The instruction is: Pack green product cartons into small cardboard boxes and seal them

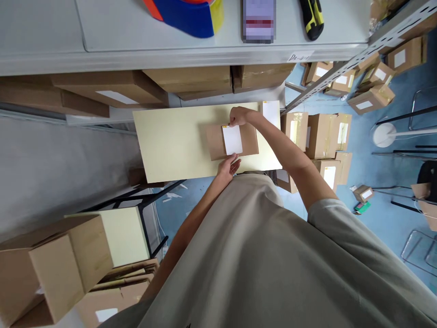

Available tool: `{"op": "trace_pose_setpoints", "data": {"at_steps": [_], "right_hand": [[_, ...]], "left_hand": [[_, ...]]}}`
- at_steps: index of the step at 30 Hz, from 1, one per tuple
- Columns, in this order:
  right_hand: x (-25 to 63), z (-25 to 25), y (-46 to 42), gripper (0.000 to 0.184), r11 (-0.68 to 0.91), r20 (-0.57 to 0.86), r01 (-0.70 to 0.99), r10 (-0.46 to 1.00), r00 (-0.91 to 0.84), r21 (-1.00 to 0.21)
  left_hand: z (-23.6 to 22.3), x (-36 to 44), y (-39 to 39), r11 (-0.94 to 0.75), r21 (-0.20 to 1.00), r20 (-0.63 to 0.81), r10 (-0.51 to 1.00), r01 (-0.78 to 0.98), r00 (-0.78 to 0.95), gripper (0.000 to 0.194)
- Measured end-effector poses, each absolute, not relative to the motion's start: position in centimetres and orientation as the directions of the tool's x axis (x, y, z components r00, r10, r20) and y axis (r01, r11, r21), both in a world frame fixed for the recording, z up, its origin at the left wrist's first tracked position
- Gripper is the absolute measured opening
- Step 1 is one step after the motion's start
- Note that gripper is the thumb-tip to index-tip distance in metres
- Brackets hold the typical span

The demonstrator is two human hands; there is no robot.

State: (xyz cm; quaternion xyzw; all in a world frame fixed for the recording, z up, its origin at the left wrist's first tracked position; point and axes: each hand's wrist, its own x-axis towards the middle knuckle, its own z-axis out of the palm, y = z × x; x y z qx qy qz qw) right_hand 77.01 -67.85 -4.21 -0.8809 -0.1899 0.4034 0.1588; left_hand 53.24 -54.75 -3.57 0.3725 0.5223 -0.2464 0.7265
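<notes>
A flat brown cardboard box (pixel 249 140) lies on the pale yellow tabletop (pixel 174 146). On its upper face is a white label (pixel 232 140) with a small yellow strip along its far edge. My right hand (pixel 239 116) is closed at the far edge of this label, its fingertips pinched by the yellow strip. My left hand (pixel 228 166) is at the box's near side, fingers apart, with the thumb and forefinger close to the label's near edge. Whether those fingertips touch the label or only the box, I cannot tell. Another white label sheet (pixel 271 113) lies at the table's far right corner.
Above the table, a grey shelf (pixel 116 61) bears a blue tape dispenser (pixel 194 20), a phone-like blurred object (pixel 259 20) and a yellow-black utility knife (pixel 313 20). Labelled cartons (pixel 322 136) stand on the blue floor at right. An open carton (pixel 58 269) sits at lower left.
</notes>
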Motion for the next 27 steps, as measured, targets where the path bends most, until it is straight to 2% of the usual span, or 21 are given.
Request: {"op": "trace_pose_setpoints", "data": {"at_steps": [4, 10, 15, 19, 24, 27], "right_hand": [[76.9, -4.3, -67.7, 0.048, -0.891, -0.657, 0.196, 0.437, 0.614, -0.409], [77.0, -5.8, -66.8, 0.059, -0.891, -0.603, 0.249, 0.443, 0.663, -0.38], [76.6, -5.2, -65.2, 0.063, -0.942, -0.626, 0.176, 0.323, 0.71, -0.287], [76.5, -4.4, -64.6, 0.068, -0.958, -0.642, 0.141, 0.273, 0.716, -0.249], [76.8, -4.6, -66.2, 0.087, -0.945, -0.608, 0.099, 0.279, 0.743, -0.313], [76.7, -4.9, -68.9, 0.1, -0.93, -0.606, 0.051, 0.278, 0.745, -0.364]], "left_hand": [[-3.5, 53.2, -54.7, 0.611, 0.277, -0.944, 0.028, 0.741, 0.33, 0.012], [-3.4, 53.2, -54.5, 0.614, 0.285, -0.936, 0.013, 0.736, 0.351, 0.022], [-3.3, 53.4, -54.6, 0.617, 0.265, -0.945, 0.014, 0.741, 0.327, 0.02], [-3.0, 53.6, -54.8, 0.626, 0.259, -0.948, 0.018, 0.735, 0.319, 0.01], [-2.9, 53.5, -54.7, 0.614, 0.261, -0.947, 0.012, 0.745, 0.322, 0.008], [-3.1, 53.4, -54.7, 0.615, 0.269, -0.942, 0.009, 0.741, 0.334, 0.019]]}}
